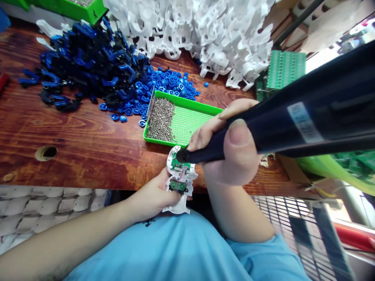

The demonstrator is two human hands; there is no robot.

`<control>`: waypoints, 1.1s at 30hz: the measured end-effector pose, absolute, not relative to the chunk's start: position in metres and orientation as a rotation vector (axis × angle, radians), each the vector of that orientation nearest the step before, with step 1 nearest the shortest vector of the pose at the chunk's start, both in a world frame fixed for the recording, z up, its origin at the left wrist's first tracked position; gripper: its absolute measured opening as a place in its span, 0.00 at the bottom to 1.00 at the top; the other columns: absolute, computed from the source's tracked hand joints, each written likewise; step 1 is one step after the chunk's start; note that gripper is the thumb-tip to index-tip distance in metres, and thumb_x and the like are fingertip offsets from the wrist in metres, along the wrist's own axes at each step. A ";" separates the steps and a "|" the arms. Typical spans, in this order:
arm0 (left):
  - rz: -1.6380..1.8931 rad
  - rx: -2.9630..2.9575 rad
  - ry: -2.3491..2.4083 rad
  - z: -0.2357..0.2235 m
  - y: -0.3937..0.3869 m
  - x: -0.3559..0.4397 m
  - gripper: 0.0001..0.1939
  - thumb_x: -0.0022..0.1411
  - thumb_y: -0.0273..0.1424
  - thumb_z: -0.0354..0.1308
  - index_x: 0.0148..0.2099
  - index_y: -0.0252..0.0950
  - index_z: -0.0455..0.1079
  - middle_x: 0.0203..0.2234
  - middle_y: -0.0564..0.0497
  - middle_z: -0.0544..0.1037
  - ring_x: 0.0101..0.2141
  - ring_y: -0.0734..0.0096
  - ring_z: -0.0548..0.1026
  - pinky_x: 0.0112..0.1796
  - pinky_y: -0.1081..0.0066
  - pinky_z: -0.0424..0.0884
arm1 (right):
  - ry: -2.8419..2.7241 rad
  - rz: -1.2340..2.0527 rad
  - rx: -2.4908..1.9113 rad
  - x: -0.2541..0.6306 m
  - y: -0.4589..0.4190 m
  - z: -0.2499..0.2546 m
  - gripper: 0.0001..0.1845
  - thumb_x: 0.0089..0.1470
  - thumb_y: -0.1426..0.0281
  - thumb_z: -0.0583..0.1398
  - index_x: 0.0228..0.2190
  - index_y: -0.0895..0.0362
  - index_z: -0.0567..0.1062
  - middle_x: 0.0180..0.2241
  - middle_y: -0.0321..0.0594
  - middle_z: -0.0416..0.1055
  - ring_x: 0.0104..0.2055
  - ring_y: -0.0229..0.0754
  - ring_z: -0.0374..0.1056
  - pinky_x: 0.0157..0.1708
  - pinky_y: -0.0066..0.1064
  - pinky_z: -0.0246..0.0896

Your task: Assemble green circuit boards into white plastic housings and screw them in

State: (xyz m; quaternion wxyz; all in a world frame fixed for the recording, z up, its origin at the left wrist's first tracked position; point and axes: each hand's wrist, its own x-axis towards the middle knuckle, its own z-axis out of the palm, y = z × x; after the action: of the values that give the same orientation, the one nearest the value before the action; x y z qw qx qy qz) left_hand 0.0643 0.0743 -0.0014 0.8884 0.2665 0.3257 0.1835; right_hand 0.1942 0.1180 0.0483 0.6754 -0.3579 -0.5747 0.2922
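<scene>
My left hand point(161, 196) is closed around a white plastic housing point(182, 206) at the table's front edge, its thumb on the lower part. Green circuit boards point(177, 186) and a thin red wire sit inside the housing. My right hand point(234, 144) wraps around a dark electric screwdriver point(281, 117), which slants in from the right. The black tip point(184, 155) of the screwdriver rests at the upper board of the housing; the bit itself is hidden. Just beyond my hands lies a green tray point(190, 121) with many small screws point(160, 119) heaped in its left part.
Behind the tray are small blue rings point(166, 84) and a heap of black and blue parts point(88, 58). White housings point(190, 27) pile up at the back. Green circuit boards point(285, 68) stand at the right. A hole point(46, 153) pierces the wooden table point(96, 156) at the left.
</scene>
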 end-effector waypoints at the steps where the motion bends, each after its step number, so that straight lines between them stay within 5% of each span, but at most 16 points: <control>1: 0.376 0.555 0.677 -0.002 0.074 0.064 0.32 0.45 0.17 0.59 0.53 0.34 0.56 0.31 0.53 0.77 0.32 0.72 0.74 0.33 0.75 0.69 | -1.296 0.653 -0.803 0.194 0.118 0.048 0.07 0.54 0.58 0.57 0.33 0.47 0.65 0.17 0.28 0.60 0.15 0.36 0.61 0.18 0.32 0.61; 9: 0.360 0.539 0.673 -0.006 0.075 0.063 0.30 0.44 0.18 0.60 0.51 0.36 0.59 0.36 0.52 0.76 0.35 0.68 0.75 0.41 0.67 0.70 | -1.280 0.635 -0.663 0.195 0.125 0.040 0.05 0.53 0.63 0.58 0.32 0.48 0.67 0.15 0.28 0.62 0.12 0.35 0.59 0.12 0.30 0.58; 16: 0.369 0.535 0.684 -0.004 0.074 0.062 0.29 0.44 0.16 0.60 0.51 0.35 0.60 0.33 0.53 0.76 0.35 0.69 0.76 0.39 0.70 0.71 | -1.266 0.683 -0.583 0.196 0.121 0.047 0.06 0.53 0.62 0.58 0.32 0.50 0.67 0.14 0.26 0.60 0.11 0.33 0.58 0.09 0.26 0.54; 25: 0.332 0.481 0.682 -0.007 0.075 0.060 0.28 0.44 0.15 0.59 0.49 0.36 0.65 0.36 0.51 0.77 0.37 0.65 0.77 0.42 0.65 0.71 | -1.054 0.278 -0.685 0.236 0.161 0.049 0.04 0.51 0.65 0.60 0.29 0.52 0.69 0.16 0.27 0.58 0.12 0.31 0.56 0.10 0.24 0.53; 33: 0.309 0.441 0.680 -0.009 0.077 0.056 0.29 0.41 0.15 0.58 0.48 0.36 0.66 0.37 0.50 0.79 0.37 0.59 0.78 0.37 0.65 0.73 | -1.084 0.231 -0.785 0.255 0.180 0.031 0.06 0.51 0.65 0.61 0.29 0.52 0.68 0.20 0.26 0.60 0.14 0.28 0.59 0.13 0.23 0.62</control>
State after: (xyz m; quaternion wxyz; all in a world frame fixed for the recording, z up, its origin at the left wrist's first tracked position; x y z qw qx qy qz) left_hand 0.0560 0.0773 -0.0094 0.9075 0.2136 0.3293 0.1498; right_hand 0.2547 0.1800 0.0315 0.7783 -0.3629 -0.5011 0.1068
